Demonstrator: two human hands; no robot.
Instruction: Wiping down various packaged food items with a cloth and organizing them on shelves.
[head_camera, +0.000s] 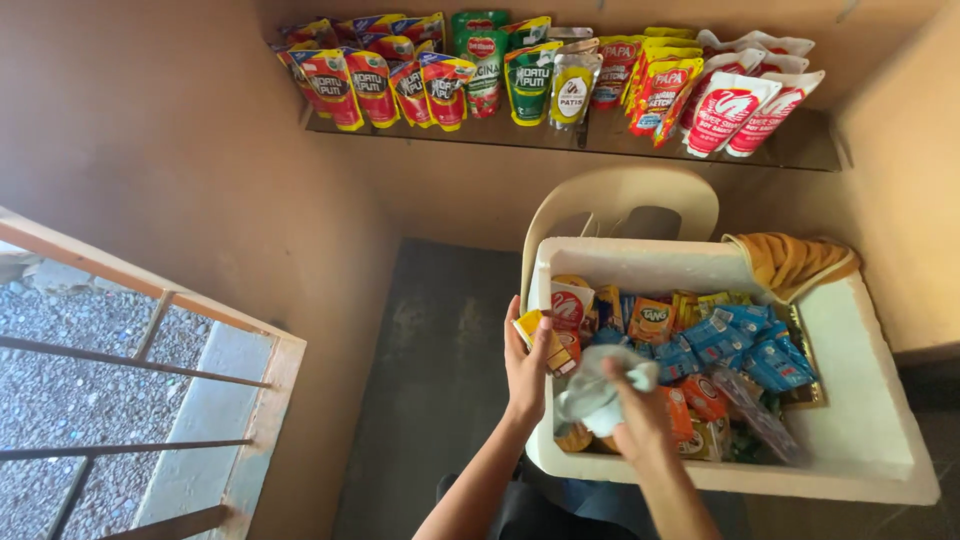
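Left hand (525, 365) pinches yellow sachets (545, 335) at the white foam box's (860, 440) nine o'clock rim. Right hand (640, 420), grip closed around a clear plastic bag (600, 390) over the box. Risk: sachets slipping outside the rim, being held at its edge.

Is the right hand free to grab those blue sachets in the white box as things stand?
Probably not at once: the right hand is already gripping a clear plastic bag. The blue sachets lie uncovered on top of the pile in the white foam box, so nothing blocks them.
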